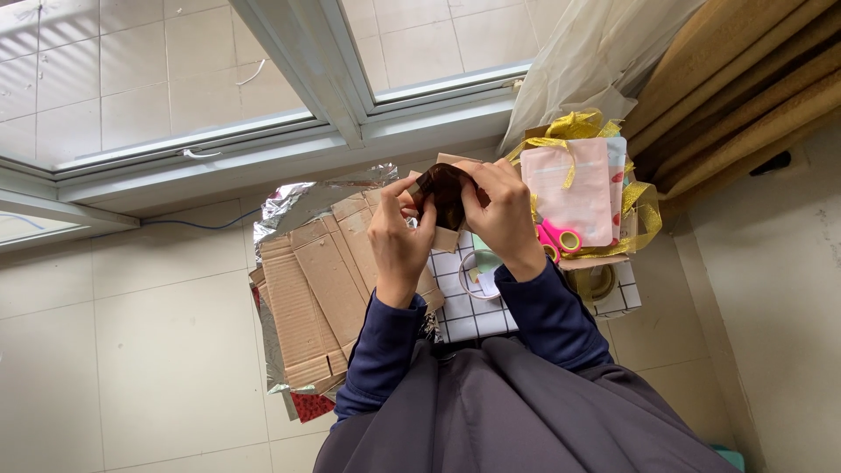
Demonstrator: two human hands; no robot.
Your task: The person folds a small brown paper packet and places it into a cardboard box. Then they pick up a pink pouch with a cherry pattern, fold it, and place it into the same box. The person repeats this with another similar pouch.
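Head view, centre frame: your left hand and right hand both pinch a crinkled, glossy dark-brown ribbon above flattened corrugated cardboard lying on crumpled foil; open tiled floor spreads lower left.

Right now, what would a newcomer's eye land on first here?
Both hands, left hand and right hand, pinch a small dark brown piece at the centre. Flattened cardboard on silver foil lies left of them; a pink pouch with gold ribbon and pink scissors sit right.
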